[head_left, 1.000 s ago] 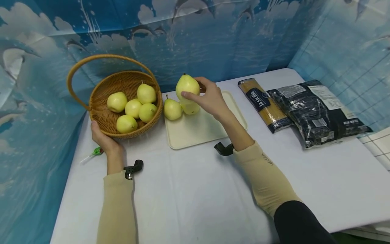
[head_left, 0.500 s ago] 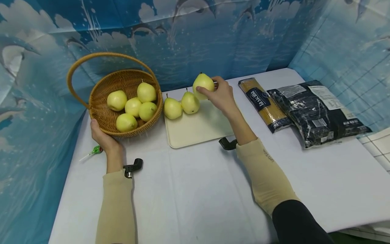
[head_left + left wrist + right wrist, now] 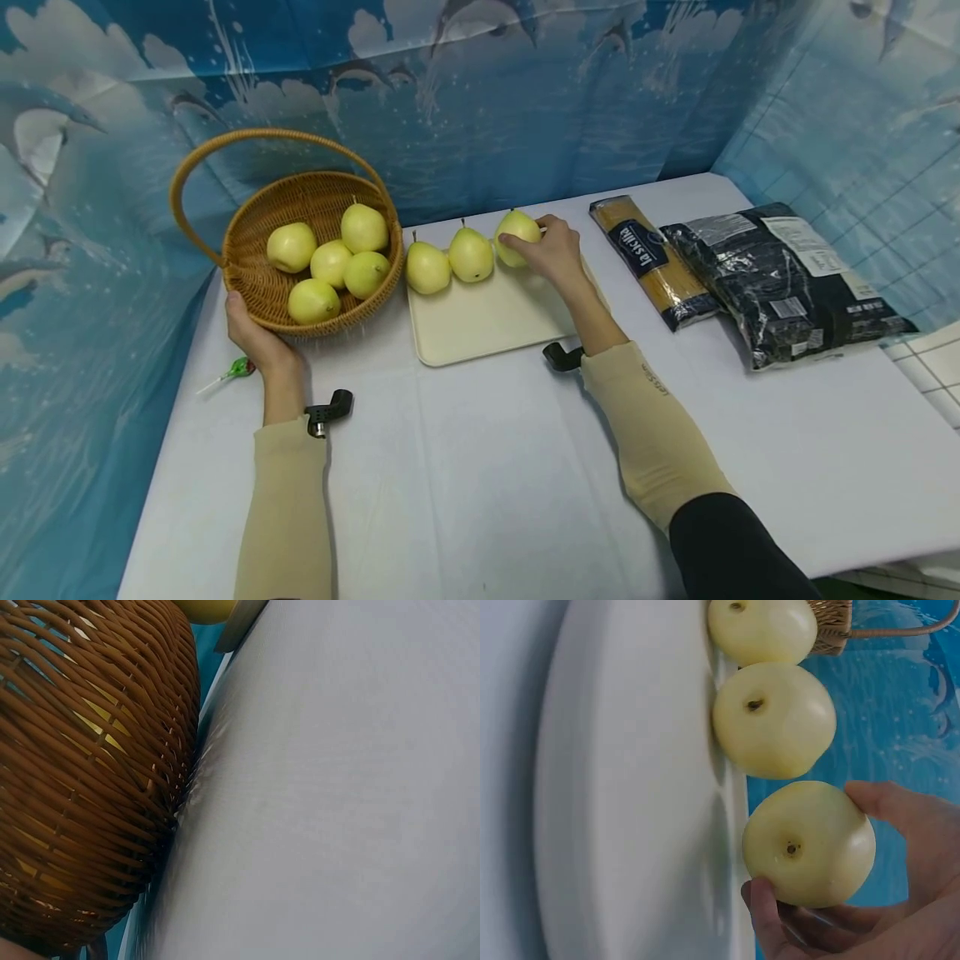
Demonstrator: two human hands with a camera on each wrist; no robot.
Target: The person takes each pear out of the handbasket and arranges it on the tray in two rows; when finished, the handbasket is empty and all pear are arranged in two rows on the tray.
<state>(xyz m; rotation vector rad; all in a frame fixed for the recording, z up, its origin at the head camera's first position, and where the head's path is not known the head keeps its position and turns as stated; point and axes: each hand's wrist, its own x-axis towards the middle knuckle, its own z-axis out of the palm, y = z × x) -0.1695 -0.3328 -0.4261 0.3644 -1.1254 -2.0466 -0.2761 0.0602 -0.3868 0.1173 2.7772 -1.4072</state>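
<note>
A yellow-green pear (image 3: 516,233) is pinched between the thumb and fingers of my right hand (image 3: 561,254), at the back right of a cream tray (image 3: 480,321). In the right wrist view the held pear (image 3: 810,832) shows its blossom end; whether it touches the tray I cannot tell. Two more pears, one left (image 3: 428,268) and one middle (image 3: 471,255), stand in a row beside it with stems up. My left hand (image 3: 258,337) grips the lower left side of a tilted wicker basket (image 3: 300,196) holding several pears; its fingers are largely hidden behind the wicker.
A spaghetti packet (image 3: 648,258) and a black plastic package (image 3: 787,283) lie on the right of the white-covered table (image 3: 480,467). A green-wrapped lollipop (image 3: 238,368) lies near the left edge. A blue dolphin-print curtain (image 3: 525,125) hangs behind.
My right hand has carried the pear rightward past the middle pear, then lowered it toward the tray's back right. The left hand and the basket have stayed almost still.
</note>
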